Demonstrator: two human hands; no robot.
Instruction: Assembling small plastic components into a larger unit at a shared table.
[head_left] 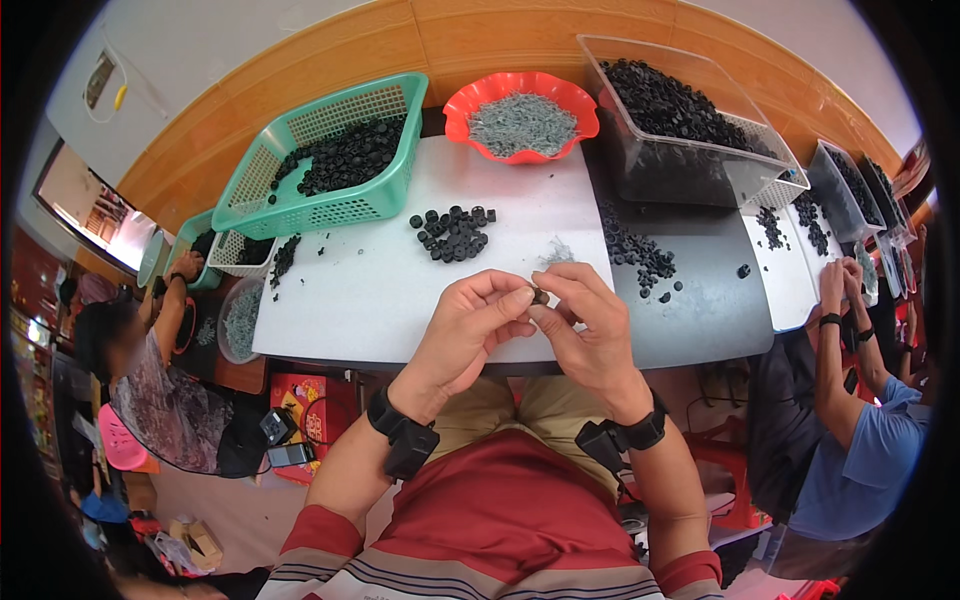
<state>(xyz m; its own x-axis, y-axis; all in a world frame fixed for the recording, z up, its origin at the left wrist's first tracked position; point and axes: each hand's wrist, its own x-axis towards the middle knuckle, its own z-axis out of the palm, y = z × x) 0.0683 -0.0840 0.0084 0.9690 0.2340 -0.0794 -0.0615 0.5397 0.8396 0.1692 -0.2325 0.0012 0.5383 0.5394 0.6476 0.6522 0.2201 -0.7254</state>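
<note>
Red shirt [505, 500] nearest; hands [460, 328] [597, 328] pinch small dark piece [540, 297]; beyond, black-part pile [455, 235], then green basket [340, 211], red bowl [525, 157].

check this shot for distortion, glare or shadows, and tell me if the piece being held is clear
Head view: fisheye distortion bows the wood-toned wall panel into an arch, with black at the corners; head view: a pale sheen lightens the dark tabletop; head view: the small dark piece is too small and partly covered to show detail.

Bright light puts a sheen on the dark tabletop [700, 320] while fisheye distortion bows the orange wall panelling [340, 50].
</note>
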